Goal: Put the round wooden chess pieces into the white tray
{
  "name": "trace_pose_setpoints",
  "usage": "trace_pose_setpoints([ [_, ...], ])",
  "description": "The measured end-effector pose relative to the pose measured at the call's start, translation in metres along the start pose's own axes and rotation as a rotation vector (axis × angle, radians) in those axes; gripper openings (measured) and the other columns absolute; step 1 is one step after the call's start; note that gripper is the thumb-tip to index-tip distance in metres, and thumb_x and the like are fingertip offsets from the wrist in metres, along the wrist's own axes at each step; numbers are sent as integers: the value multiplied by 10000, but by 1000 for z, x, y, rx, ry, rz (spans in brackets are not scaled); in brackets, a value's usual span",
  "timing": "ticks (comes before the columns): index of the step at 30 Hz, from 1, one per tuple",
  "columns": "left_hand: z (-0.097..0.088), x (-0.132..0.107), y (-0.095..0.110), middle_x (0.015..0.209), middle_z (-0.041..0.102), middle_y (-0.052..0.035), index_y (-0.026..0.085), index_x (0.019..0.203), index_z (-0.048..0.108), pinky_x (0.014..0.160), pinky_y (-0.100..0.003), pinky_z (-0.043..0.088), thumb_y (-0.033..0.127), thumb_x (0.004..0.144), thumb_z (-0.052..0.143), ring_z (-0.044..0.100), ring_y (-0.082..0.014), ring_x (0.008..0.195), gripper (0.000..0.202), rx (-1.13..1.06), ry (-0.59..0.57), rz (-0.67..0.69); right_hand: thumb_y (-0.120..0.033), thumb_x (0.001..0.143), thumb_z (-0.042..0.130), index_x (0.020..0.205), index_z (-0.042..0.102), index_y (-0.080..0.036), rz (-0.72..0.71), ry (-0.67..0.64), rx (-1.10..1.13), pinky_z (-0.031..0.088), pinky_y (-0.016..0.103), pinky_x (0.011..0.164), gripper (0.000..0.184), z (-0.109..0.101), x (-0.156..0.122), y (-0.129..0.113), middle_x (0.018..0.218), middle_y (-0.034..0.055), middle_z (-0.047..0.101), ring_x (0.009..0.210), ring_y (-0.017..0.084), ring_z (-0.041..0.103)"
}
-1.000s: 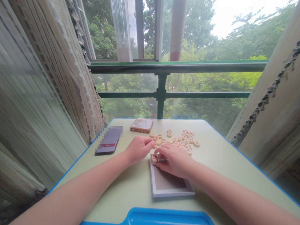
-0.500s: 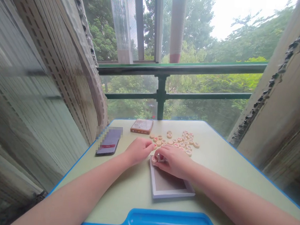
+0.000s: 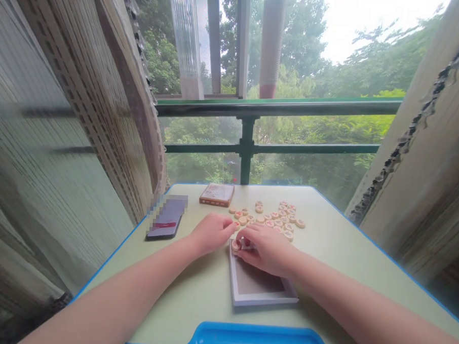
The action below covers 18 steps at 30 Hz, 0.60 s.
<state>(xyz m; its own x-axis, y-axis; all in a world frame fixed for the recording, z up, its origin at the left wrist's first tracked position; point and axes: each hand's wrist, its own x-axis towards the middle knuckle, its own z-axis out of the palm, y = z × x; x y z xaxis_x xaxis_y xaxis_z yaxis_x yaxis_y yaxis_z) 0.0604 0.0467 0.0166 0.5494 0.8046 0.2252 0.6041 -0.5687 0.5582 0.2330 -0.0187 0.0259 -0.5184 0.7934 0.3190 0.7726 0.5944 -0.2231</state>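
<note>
My right hand (image 3: 269, 250) reaches over the far left corner of a shallow white-rimmed box lid or tray (image 3: 264, 299). Its thumb and fingers are closed on a round wooden Chinese chess piece (image 3: 235, 245) inside that corner. Just left of it, my left hand (image 3: 211, 233) has its thumb and forefinger drawn together at another chess piece (image 3: 237, 225) with a red mark. Beyond both hands, several more chess pieces (image 3: 270, 223) lie loose on the table, some marked red, some dark. My right hand hides part of the tray and some pieces.
A flat brown-edged box (image 3: 217, 194) lies at the back left. A dark phone-like object (image 3: 165, 222), partly pixelated, is near the left edge. The pale table (image 3: 170, 301) has a blue rim with a molded blue trough (image 3: 260, 339) in front. Curtains and a railing surround it.
My right hand has lowered the chess piece slightly into the tray's corner. The left hand has barely moved. The view has shifted a little.
</note>
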Motion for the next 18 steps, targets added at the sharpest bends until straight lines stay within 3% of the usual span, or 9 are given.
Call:
trace_pose_setpoints([
  [12, 0, -2, 1, 478, 331, 45, 160, 513, 394, 490, -239, 202, 399, 810, 384, 304, -87, 489, 381, 10, 2, -14, -251, 777, 559, 858, 583, -202, 48, 115, -30, 357, 253, 611, 98, 1, -1, 9, 732, -1, 630, 667, 131, 543],
  [18, 2, -1, -2, 490, 368, 39, 159, 518, 400, 499, -237, 210, 343, 793, 392, 324, -89, 497, 331, 28, -22, -12, -297, 775, 564, 798, 603, -209, 35, 42, -34, 360, 250, 605, 99, 3, -1, 7, 742, 3, 638, 666, 133, 545],
])
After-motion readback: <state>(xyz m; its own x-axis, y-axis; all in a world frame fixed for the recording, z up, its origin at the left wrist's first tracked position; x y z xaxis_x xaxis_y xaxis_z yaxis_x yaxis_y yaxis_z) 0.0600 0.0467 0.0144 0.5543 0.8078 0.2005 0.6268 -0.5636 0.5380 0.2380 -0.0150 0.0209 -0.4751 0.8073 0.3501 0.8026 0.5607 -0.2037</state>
